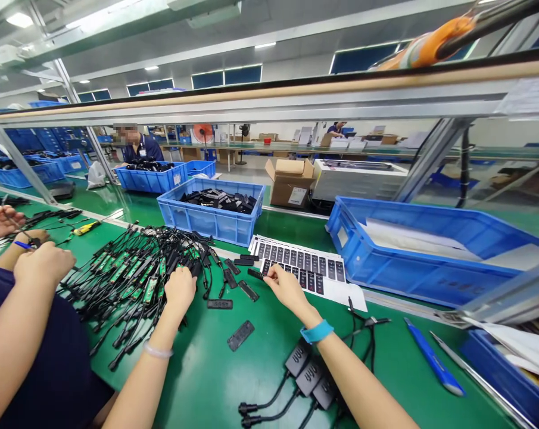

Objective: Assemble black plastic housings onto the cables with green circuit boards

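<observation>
At the left, a co-worker's hand [43, 260] is close to the heap of cabled circuit boards [149, 290]; with the leads so tangled, a tug from either side could drag neighbouring boards along or strain a wire. The left hand [180, 290] is at the heap's right edge, fingers curled inward (whether they grip anything, I cannot tell), so a careless lift might snag a cable. Just right of it, loose black covers [241, 335] lie scattered on the green table [198, 375], where a trailing lead could sweep them about. The right hand [289, 290] pinches a slim black piece [255, 273] by one end, at the left part of the label sheets [343, 293]; so small a hold might let the piece twist or drop, and the hand could nudge the sheets askew.

Around this, again from the left, a yellow-handled tool [86, 227] lies beyond the heap. A blue bin [202, 222] of black parts blocks a straight reach to the back, with a cardboard box [283, 186] behind it. Cabled black boxes [308, 376] sit partly hidden by the right forearm, their leads in the way of a low sweep. A larger blue bin [430, 279] closes off the back right; nearer lie a blue cutter [434, 357] and pointed tweezers [474, 376].
</observation>
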Demonstrator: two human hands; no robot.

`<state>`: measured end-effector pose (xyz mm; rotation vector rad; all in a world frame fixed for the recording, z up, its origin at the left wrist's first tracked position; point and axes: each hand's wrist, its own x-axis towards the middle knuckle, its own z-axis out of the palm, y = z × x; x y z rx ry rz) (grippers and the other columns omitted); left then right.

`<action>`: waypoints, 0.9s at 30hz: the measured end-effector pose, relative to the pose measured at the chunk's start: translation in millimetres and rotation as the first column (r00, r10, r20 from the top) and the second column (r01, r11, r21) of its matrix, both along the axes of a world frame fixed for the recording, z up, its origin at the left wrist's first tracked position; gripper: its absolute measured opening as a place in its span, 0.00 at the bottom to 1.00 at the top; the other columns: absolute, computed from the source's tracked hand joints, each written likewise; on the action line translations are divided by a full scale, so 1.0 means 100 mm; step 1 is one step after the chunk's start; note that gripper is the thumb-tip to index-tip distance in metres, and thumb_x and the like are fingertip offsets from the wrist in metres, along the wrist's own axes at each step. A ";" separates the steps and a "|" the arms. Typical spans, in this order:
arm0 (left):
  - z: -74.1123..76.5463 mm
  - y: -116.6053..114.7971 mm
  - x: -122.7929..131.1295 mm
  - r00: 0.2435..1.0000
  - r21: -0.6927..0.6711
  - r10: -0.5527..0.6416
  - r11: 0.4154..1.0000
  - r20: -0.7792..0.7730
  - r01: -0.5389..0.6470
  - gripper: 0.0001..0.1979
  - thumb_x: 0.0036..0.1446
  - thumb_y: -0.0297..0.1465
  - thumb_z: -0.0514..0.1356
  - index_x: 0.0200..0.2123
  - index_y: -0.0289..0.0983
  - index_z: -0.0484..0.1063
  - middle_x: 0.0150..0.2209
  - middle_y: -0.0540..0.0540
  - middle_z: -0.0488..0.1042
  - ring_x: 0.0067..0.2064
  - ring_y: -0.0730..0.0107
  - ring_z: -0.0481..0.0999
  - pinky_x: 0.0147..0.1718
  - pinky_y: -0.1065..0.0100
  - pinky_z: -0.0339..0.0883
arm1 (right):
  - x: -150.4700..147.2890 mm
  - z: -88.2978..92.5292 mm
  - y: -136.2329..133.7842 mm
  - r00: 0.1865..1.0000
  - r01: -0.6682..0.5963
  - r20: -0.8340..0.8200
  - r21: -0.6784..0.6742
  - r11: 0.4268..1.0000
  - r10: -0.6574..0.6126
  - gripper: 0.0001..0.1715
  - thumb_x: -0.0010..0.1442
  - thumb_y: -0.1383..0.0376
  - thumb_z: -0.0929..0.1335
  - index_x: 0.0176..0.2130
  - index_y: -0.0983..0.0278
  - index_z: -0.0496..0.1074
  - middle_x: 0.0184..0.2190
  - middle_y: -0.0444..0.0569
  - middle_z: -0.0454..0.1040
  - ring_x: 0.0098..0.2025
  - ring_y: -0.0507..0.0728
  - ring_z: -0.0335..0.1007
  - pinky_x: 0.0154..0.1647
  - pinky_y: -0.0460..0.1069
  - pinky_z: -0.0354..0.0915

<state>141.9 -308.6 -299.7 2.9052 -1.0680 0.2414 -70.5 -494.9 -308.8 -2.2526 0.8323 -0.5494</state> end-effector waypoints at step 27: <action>0.26 0.12 0.27 0.797 -0.651 -0.151 0.673 -0.585 -0.351 0.15 0.56 0.39 0.55 0.40 0.33 0.69 0.34 0.43 0.75 0.34 0.65 0.73 0.30 0.70 0.63 | -0.77 0.61 0.33 0.770 -0.124 0.620 0.378 0.918 -0.151 0.19 0.48 0.55 0.74 0.38 0.64 0.74 0.31 0.48 0.74 0.33 0.55 0.69 0.32 0.49 0.65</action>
